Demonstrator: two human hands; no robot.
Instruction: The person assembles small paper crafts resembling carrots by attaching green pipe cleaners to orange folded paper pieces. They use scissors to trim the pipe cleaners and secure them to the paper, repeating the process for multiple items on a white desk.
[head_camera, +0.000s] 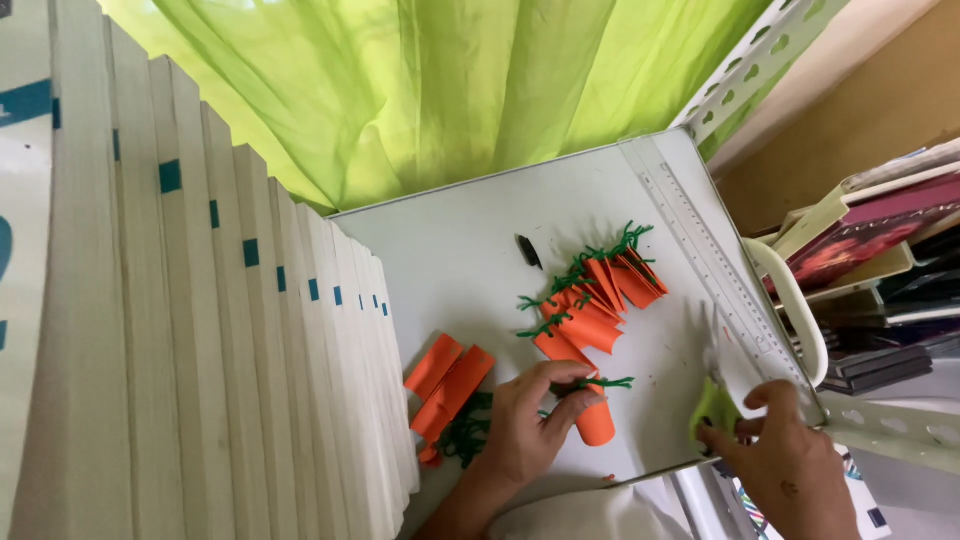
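My left hand (532, 425) rests on the white table (450, 260) and pinches an orange paper roll with a green stem (595, 415), shaped like a carrot. My right hand (790, 455) grips a pair of scissors with a green handle (715, 405) at the table's right front edge. A row of finished orange paper carrots with green tops (595, 300) lies across the table's middle. Flat orange paper strips (448, 385) and a tangle of green stems (465, 435) lie to the left of my left hand.
A clear ruler (715, 265) runs along the table's right edge. A small black object (528, 250) lies behind the carrots. Stacked white boards (200, 330) fill the left. A green curtain (430, 90) hangs behind. Books on a shelf (880, 270) stand at right.
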